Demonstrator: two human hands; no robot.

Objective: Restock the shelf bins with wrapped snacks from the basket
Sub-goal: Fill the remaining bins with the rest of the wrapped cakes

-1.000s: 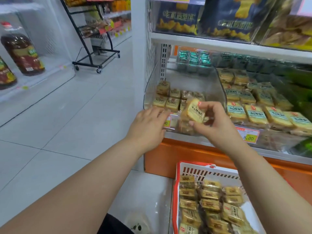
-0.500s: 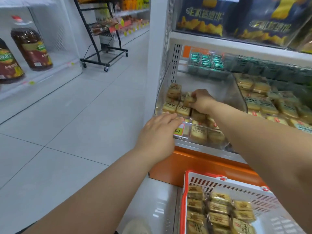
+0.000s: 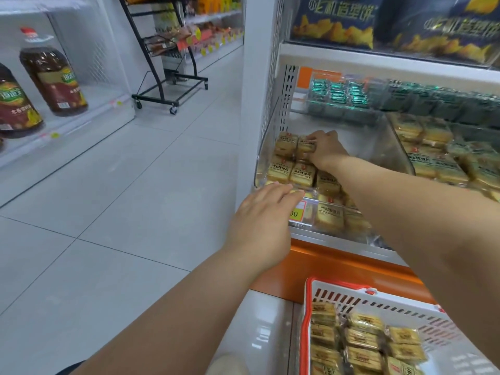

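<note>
A clear shelf bin [image 3: 378,147] holds several yellow wrapped snacks [image 3: 280,170] in rows at its left and front. My right hand [image 3: 326,150] reaches deep into the bin and its fingers grip one wrapped snack [image 3: 305,147] at the back of the rows. My left hand [image 3: 266,215] lies with straight fingers on the bin's front lip, beside the yellow price tag [image 3: 296,212]. Below, at lower right, a white basket with a red rim [image 3: 307,320] holds several more of the same snacks [image 3: 362,339].
A neighbouring bin [image 3: 443,155] to the right is full of similar snacks, with green packs [image 3: 338,94] behind. Blue bags [image 3: 335,23] fill the shelf above. An orange base [image 3: 324,269] runs under the bins. Oil bottles [image 3: 52,74] and a black wheeled rack [image 3: 167,63] stand across the tiled aisle.
My right hand carried a snack from in front of the bin to the back of the rows inside it. The left hand stayed on the front lip. The view shifted closer.
</note>
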